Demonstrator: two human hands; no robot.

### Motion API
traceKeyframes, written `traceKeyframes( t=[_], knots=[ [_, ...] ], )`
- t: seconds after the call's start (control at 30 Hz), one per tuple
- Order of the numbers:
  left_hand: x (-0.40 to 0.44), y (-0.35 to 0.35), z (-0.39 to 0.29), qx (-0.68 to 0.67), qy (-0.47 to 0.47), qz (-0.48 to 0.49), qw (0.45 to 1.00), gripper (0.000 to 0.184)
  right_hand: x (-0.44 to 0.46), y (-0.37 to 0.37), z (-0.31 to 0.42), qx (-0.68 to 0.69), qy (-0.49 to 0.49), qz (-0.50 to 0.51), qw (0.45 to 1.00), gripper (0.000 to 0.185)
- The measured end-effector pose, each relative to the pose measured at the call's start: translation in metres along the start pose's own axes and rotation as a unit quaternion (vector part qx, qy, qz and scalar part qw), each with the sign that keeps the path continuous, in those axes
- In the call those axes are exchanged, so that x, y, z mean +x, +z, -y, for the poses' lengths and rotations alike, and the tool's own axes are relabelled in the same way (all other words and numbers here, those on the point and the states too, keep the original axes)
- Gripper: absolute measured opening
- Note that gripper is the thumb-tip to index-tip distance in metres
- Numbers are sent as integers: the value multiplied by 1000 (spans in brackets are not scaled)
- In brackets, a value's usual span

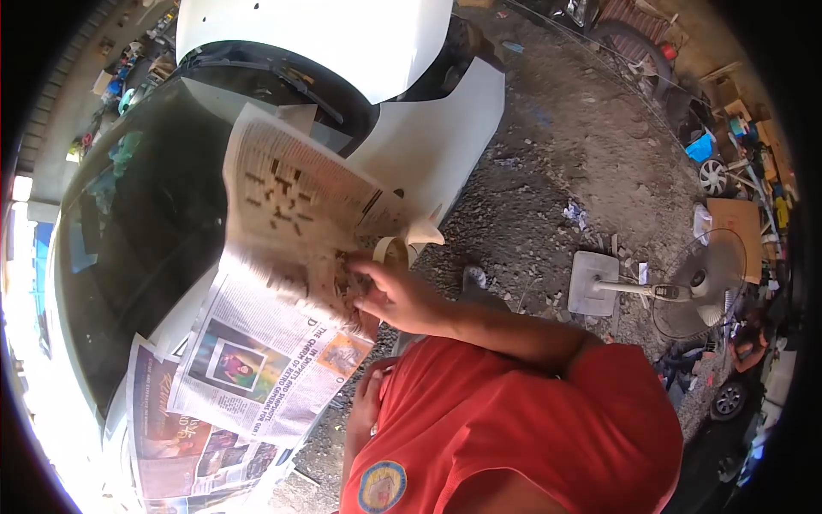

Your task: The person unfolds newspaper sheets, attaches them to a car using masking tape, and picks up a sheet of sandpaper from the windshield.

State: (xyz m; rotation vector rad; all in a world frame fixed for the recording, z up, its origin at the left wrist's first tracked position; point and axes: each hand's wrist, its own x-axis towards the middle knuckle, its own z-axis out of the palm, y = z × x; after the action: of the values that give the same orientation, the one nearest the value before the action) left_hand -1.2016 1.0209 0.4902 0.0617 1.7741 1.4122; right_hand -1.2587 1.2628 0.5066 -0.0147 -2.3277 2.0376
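My right hand [396, 298] reaches in from the right, its fingers and thumb closed on the edge of a creased newspaper sheet [257, 343]. That sheet spreads over the side of a white car, with a crossword grid on its upper half and a picture on its lower half. A roll of masking tape [391, 251] shows just beyond my right hand; whether the fingers touch it is unclear. Low against the red shirt is my left hand [366, 401], fingers curled, and what it holds, if anything, is hidden. A second newspaper sheet [158, 420] hangs below the first.
The car's dark windshield [154, 206] and raised white hood [317, 34] fill the left and top. A pedestal fan [698, 278] lies with its base [593, 283] on the gravelly ground at the right. Cardboard [735, 231], wheels and clutter line the right edge.
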Motion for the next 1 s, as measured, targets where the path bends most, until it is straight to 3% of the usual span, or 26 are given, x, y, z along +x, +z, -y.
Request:
traceKeyframes(
  t=[0.13,0.2,0.27,0.33,0.43,0.5,0.53,0.7,0.8,0.9,1.0],
  knots=[
    [61,37,-36,21,-52,54,997,38,-3,-31,-12,47,-36,72,996,53],
    [93,66,-88,254,40,60,965,36,-10,-59,-29,53,-77,-15,996,49],
    [131,90,-126,436,156,54,885,37,-19,-91,-62,58,-75,-108,990,48],
    [164,106,-148,532,285,46,796,36,-33,-114,-115,52,14,-154,987,41],
    [219,135,-180,666,303,41,681,40,-60,-83,-218,88,132,-133,978,41],
    [252,142,-186,734,325,49,595,42,-61,-66,-230,282,270,-50,919,49],
    [265,140,-185,757,313,74,568,42,-57,-56,-234,374,322,-5,869,52],
    [308,130,-171,832,227,209,461,39,-35,38,-253,281,248,-47,926,68],
    [318,123,-165,839,252,225,427,31,-21,39,-239,316,265,-63,909,71],
    [329,116,-165,874,193,221,387,25,-9,41,-236,369,264,-99,886,75],
    [331,113,-163,889,191,211,358,23,6,48,-241,376,270,-160,872,76]
  ],
)
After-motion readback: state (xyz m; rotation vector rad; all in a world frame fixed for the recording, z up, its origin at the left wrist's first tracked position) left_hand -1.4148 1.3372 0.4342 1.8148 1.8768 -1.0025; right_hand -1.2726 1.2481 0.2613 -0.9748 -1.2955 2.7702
